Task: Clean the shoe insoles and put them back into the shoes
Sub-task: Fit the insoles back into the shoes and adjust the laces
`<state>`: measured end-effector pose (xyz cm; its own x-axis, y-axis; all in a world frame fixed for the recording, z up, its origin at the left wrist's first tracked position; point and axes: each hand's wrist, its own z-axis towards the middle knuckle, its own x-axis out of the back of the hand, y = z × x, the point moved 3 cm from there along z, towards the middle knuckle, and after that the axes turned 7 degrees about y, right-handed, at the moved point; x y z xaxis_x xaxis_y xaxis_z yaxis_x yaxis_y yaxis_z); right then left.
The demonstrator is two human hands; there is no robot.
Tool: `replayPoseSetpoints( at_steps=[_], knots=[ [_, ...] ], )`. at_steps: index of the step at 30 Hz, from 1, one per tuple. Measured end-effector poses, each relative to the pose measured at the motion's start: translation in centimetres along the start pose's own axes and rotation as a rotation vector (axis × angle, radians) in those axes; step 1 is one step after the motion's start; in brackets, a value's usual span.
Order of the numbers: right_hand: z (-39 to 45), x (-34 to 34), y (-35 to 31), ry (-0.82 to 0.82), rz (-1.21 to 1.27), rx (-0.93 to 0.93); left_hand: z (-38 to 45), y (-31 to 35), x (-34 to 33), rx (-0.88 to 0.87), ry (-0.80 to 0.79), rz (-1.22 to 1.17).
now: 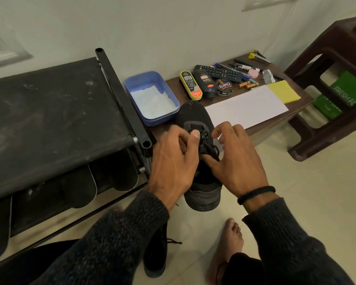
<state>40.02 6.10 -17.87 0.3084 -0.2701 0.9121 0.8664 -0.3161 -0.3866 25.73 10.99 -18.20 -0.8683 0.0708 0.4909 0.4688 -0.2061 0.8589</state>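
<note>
Both hands — left (pixel 174 161), right (pixel 237 159) — on black shoe (pixel 195 118) laces

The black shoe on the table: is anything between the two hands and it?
Nothing visible. The left hand and the right hand are already at the laces of the black shoe.

Dim, even indoor lighting was recorded, with soft shadows cast under the stool (pixel 329 103) and shoe rack (pixel 56 124). Slight motion blur was noted on the left hand (pixel 173 161); straight edges were bowed by wide-angle distortion near the borders.
</note>
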Motion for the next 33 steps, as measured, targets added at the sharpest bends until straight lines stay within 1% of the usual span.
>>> replayPoseSetpoints(
  at_steps=[3,7,9,12,15,17,21,24,26,29,31,33],
  knots=[
    [-0.4,-0.1,-0.2,0.031,-0.01,-0.07,-0.5,0.0,0.3,0.016,-0.044,0.066],
    [-1.3,-1.0,-0.3,-0.028,-0.099,-0.084,-0.4,-0.5,0.0,0.049,-0.077,0.154],
    [-1.5,-1.0,-0.6,-0.031,-0.145,-0.085,-0.4,-0.7,-0.3,0.071,-0.085,0.144],
    [-1.6,-0.3,-1.3,0.035,-0.133,-0.097,-0.4,-0.8,-0.6,0.11,-0.078,0.098],
    [-1.4,0.3,-1.9,0.13,-0.039,-0.098,-0.2,-1.6,-1.3,0.208,-0.089,0.0],
    [-1.2,0.2,-1.9,0.161,0.061,-0.111,-0.4,-2.1,-2.0,0.291,-0.098,-0.105],
    [-0.7,0.3,-0.9,0.159,0.224,-0.154,-0.8,-2.2,-2.8,0.368,0.03,-0.234],
    [-0.5,0.4,0.1,0.133,0.473,-0.263,-0.8,-1.9,-2.8,0.434,0.1,-0.358],
    [-0.5,0.3,0.7,0.154,0.6,-0.335,-0.7,-1.9,-2.6,0.499,0.108,-0.465],
    [-0.5,0.1,0.9,0.174,0.646,-0.349,-0.6,-1.8,-2.7,0.66,0.055,-0.626],
    [-0.4,0.3,0.8,0.181,0.647,-0.33,-0.3,-1.6,-2.8,0.694,0.034,-0.67],
    [-0.3,0.4,0.8,0.206,0.666,-0.338,-0.4,-1.5,-2.9,0.683,0.056,-0.681]
  ],
)
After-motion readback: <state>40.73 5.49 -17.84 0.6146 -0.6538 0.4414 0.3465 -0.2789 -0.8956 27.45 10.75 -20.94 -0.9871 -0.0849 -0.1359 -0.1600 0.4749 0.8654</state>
